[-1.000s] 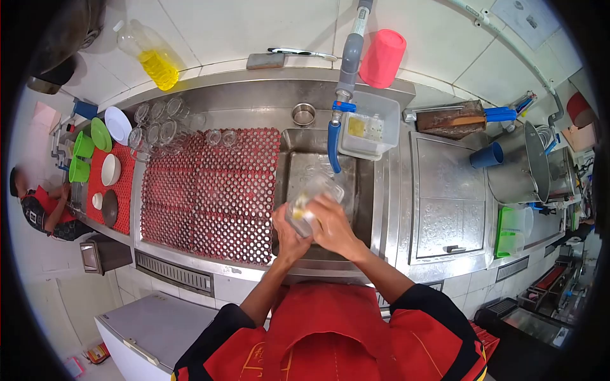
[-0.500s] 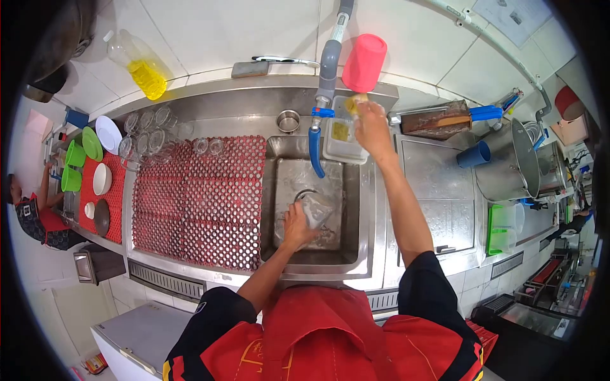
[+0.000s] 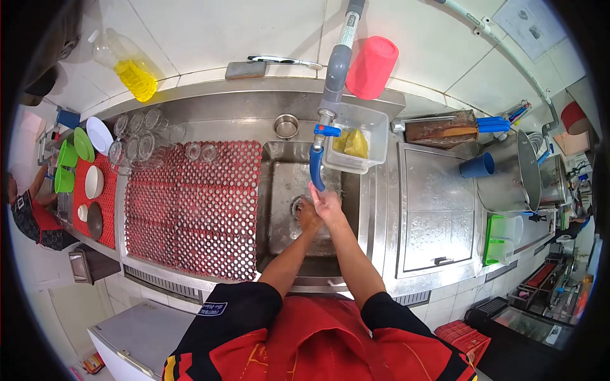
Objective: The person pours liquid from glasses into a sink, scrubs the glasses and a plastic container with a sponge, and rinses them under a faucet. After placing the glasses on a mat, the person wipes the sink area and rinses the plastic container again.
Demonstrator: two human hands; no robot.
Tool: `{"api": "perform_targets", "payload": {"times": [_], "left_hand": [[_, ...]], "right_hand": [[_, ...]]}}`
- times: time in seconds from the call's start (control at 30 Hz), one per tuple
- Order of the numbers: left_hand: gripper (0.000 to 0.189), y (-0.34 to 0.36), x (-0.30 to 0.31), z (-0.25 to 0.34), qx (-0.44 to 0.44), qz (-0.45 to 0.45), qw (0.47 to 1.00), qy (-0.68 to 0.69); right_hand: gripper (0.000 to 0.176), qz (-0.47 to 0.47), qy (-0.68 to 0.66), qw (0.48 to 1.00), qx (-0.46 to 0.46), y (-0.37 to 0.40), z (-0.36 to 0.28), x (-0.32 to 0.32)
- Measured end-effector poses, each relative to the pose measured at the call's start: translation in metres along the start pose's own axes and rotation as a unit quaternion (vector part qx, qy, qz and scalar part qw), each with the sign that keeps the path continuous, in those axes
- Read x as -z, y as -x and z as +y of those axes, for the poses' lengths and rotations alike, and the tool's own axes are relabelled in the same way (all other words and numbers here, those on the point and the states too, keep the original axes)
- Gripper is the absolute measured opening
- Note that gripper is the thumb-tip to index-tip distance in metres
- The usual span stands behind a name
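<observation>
My left hand [image 3: 309,216] is low in the sink [image 3: 279,241], beside a small round rim that could be a glass or the drain. Its fingers are mostly hidden, so their hold cannot be made out. Just to its right, my right hand [image 3: 326,204] is at the tip of the blue hose [image 3: 316,168], palm up with fingers apart and nothing visible in it. Yellow sponges [image 3: 356,144] lie in a clear plastic container [image 3: 376,133] behind the sink's right side. A blue valve handle [image 3: 327,131] is above the hose.
Glass mugs [image 3: 147,145] stand on a red perforated mat [image 3: 190,209] at left. A metal cup [image 3: 286,126] sits behind the sink. A pink cup [image 3: 372,66] is by the wall. At right are a knife holder [image 3: 438,130] and blue cup [image 3: 476,166]. Another person [image 3: 38,213] works far left.
My right hand has left the container and come down to the hose tip; the sponge it held now lies in the container. The clear vessel at my left hand no longer shows plainly.
</observation>
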State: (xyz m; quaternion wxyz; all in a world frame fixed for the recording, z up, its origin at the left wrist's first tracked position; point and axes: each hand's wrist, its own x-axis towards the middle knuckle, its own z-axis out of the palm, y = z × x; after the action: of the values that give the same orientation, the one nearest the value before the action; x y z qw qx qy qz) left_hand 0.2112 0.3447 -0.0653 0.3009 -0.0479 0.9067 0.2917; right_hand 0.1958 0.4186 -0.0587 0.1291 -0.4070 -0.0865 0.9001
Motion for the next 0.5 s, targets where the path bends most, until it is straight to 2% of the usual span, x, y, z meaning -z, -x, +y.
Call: {"api": "perform_targets", "payload": {"times": [0.1,0.17,0.23,0.27,0.37,0.43,0.47,0.5], "left_hand": [[0.091,-0.01,-0.004,0.007,0.054,0.019,0.996,0.072],[0.088,-0.016,-0.005,0.006,0.074,0.039,0.993,0.085],[0.084,-0.027,-0.009,0.007,0.102,0.073,0.987,0.104],[0.082,-0.03,-0.012,0.008,0.116,0.091,0.983,0.113],[0.078,-0.025,-0.006,0.018,0.104,0.078,0.982,0.134],[0.064,-0.018,-0.008,0.021,0.029,0.121,0.989,0.084],[0.057,-0.014,-0.009,0.023,-0.009,0.141,0.988,0.06],[0.066,-0.013,-0.009,0.024,-0.036,0.139,0.99,0.011]], "right_hand": [[0.026,-0.044,0.026,0.999,0.013,-0.002,-0.01,0.011],[0.026,-0.033,0.067,0.997,0.013,0.007,-0.015,0.008],[0.026,0.022,0.128,0.991,0.022,0.012,-0.017,0.006],[0.025,0.01,0.135,0.991,0.017,0.015,-0.017,0.004],[0.023,-0.041,0.123,0.991,-0.012,0.008,-0.015,0.007],[0.022,-0.087,0.077,0.992,-0.053,0.0,-0.017,0.01],[0.023,-0.057,0.116,0.991,-0.045,-0.002,-0.02,0.014],[0.023,-0.027,0.154,0.987,-0.037,0.012,-0.027,0.002]]}}
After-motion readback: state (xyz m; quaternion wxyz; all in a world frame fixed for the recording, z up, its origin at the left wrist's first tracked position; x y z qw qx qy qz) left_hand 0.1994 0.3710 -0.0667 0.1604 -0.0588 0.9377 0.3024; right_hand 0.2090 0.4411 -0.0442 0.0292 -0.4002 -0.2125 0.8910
